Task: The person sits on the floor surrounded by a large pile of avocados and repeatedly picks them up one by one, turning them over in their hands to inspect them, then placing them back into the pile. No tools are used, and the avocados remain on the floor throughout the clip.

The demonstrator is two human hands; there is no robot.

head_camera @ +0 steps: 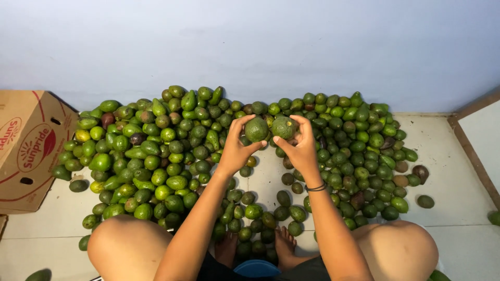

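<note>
left grip (235, 148) holding avocado (256, 129), right grip (299, 145) holding second avocado (284, 127)

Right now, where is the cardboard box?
In the head view, the cardboard box sits on the floor at far left, against the wall, beside the avocado pile.

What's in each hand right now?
Left hand: closed on a round green avocado.
Right hand: closed on another green avocado, stem end facing up.
</note>
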